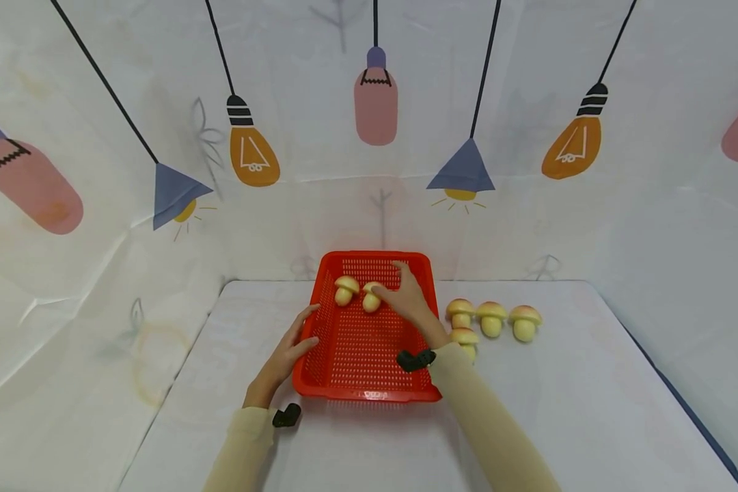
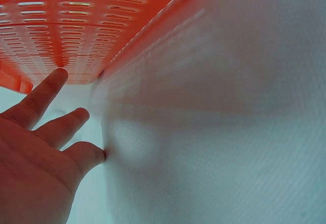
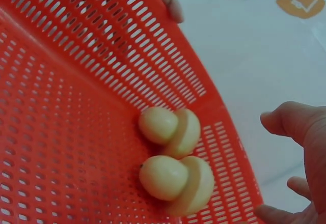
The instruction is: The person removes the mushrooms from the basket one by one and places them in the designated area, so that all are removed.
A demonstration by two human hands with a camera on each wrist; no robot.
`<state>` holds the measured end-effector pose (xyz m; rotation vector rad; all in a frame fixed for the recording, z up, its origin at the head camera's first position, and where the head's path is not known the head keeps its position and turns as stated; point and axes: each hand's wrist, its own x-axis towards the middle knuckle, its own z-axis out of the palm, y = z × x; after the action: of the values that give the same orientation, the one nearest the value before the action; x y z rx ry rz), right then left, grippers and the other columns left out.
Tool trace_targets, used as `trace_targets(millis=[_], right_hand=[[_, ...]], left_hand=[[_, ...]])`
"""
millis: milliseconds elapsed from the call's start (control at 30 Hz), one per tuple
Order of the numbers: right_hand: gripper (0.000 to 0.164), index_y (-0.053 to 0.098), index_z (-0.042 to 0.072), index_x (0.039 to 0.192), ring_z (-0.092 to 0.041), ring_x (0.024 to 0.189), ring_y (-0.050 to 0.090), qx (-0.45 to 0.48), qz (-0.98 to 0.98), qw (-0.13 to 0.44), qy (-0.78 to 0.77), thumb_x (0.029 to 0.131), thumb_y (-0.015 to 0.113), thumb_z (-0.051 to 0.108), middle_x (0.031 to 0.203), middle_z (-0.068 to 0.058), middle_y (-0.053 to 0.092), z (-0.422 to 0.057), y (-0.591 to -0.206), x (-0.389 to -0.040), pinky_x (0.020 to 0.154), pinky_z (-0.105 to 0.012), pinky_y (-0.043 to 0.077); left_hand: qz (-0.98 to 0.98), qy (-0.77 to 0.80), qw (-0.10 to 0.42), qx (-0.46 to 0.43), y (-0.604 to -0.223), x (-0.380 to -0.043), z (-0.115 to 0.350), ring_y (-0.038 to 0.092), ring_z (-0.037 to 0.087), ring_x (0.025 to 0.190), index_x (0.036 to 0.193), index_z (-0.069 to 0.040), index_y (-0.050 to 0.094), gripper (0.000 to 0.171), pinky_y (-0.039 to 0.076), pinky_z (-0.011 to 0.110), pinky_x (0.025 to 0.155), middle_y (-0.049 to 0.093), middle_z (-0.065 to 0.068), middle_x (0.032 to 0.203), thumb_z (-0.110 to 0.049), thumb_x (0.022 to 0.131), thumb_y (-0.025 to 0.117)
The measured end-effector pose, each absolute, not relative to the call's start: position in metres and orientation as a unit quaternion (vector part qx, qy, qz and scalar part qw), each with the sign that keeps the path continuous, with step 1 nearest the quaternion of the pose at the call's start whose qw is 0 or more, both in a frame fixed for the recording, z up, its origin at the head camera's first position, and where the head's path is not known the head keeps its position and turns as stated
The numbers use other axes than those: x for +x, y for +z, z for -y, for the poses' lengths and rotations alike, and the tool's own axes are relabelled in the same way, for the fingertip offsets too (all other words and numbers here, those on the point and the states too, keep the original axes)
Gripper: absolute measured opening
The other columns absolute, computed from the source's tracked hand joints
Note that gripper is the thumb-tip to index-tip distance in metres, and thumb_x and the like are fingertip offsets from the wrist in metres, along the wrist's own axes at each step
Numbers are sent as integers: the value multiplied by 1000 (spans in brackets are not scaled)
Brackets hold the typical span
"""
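A red plastic basket (image 1: pixel 369 355) with slotted walls stands on the table, two toy mushrooms inside near its far end. One mushroom (image 1: pixel 346 290) lies to the left; the other mushroom (image 3: pixel 175 183) is beside it. My left hand (image 1: pixel 289 348) holds the basket's left rim, thumb over the edge. In the left wrist view, several fingers (image 2: pixel 48 99) of that hand spread along the outer wall. Over the basket's far right part hovers my right hand (image 1: pixel 408 297), thumb and fingers apart with nothing between them; the thumb overlaps the right-hand mushroom in the head view.
Several more toy mushrooms (image 1: pixel 490 319) with yellowish caps stand on the white-covered table (image 1: pixel 590 410), just right of the basket. Behind the table hangs a white sheet (image 1: pixel 320 219) printed with lamps and bulbs.
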<state>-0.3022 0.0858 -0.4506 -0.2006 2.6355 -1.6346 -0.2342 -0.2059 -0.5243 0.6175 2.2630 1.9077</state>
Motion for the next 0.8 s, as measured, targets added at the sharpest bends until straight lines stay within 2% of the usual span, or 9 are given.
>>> trace_targets(millis=[333, 500, 800], right_hand=[[75, 34, 10, 158, -39, 146, 40, -65, -862, 46, -500, 96, 70, 32, 160, -19, 38, -79, -460, -315, 113, -57, 40], [70, 38, 9, 156, -40, 145, 41, -57, -871, 52, -485, 97, 69, 31, 160, -20, 40, -79, -466, -324, 113, -56, 40], [69, 37, 6, 155, -39, 142, 45, -46, -877, 77, -471, 99, 68, 31, 161, -20, 38, -77, -470, -334, 112, -54, 42]], left_hand=[[-745, 631, 60, 208, -524, -235, 207, 53, 50, 126, 164, -19, 22, 66, 54, 42, 94, 42, 31, 150, -13, 104, 50], [-744, 633, 60, 206, -525, -236, 207, 53, 50, 126, 163, -21, 23, 66, 55, 42, 94, 42, 30, 151, -13, 104, 50], [-743, 633, 57, 212, -529, -237, 208, 52, 51, 126, 164, -17, 22, 66, 55, 39, 94, 41, 32, 151, -16, 104, 50]])
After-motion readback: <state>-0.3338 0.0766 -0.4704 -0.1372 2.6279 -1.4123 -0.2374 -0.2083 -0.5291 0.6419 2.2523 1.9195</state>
